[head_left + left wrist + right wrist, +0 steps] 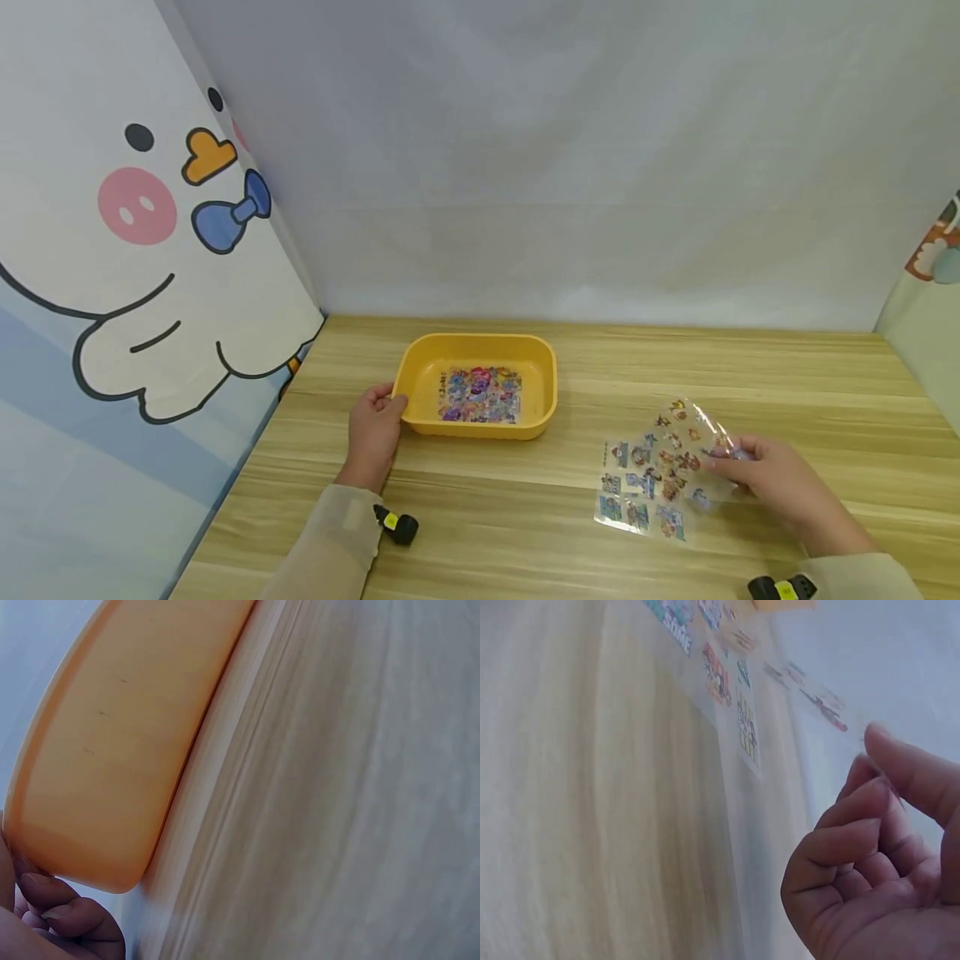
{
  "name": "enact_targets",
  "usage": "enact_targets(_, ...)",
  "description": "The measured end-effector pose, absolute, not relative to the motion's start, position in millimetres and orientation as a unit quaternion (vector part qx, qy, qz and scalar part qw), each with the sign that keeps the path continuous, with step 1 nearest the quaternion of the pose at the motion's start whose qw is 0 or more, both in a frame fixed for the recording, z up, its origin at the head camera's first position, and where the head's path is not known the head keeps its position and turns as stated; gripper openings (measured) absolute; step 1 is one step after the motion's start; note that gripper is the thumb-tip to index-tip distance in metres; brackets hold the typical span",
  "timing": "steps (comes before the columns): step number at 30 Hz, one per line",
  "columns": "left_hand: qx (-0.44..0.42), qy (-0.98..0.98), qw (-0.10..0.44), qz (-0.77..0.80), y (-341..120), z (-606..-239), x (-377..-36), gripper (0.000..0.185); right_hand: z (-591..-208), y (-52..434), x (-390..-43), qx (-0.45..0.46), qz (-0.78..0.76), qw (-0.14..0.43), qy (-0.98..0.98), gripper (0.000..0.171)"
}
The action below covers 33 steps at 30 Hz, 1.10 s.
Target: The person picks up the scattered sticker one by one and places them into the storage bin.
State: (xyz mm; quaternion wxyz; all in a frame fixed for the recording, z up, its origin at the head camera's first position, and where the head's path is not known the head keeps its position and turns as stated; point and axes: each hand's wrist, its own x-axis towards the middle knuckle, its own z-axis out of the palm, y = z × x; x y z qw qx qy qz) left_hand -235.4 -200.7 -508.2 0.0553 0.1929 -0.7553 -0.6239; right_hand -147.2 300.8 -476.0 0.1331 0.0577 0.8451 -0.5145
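Observation:
A yellow plastic tray (465, 431) stands on the table, with a clear sheet of colourful cartoon stickers (480, 396) lying flat inside it. My left hand (372, 433) grips the tray's left end, thumb over the rim. In the left wrist view its curled fingers (82, 919) sit against the outer wall. To the right, my right hand (772, 483) pinches clear sticker sheeting (652, 479) by its right edge, between thumb and fingers. That sheeting is held over the table, bent and shiny, with small cartoon pictures across it; the right wrist view shows its edge hanging beyond the fingertips.
The wood-grain table (525, 517) reaches back to a plain pale curtain (600, 167). On the left hangs a cloth with a large cartoon figure (150, 250); another printed cloth (930, 333) borders the right side. Each wrist wears a small black camera (397, 525).

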Motion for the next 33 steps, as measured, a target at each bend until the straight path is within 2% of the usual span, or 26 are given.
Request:
enact_targets(18, 0.199, -0.753, 0.055, -0.625, -201, -512, -235, 0.034, -480, 301, -152, 0.045, -0.587, 0.139, 0.796, 0.038)
enact_targets(33, 0.2, -0.759, 0.056, -0.617, -201, -510, -237, 0.036, -472, 287, -162, 0.041, -0.585, 0.131, 0.799, 0.038)
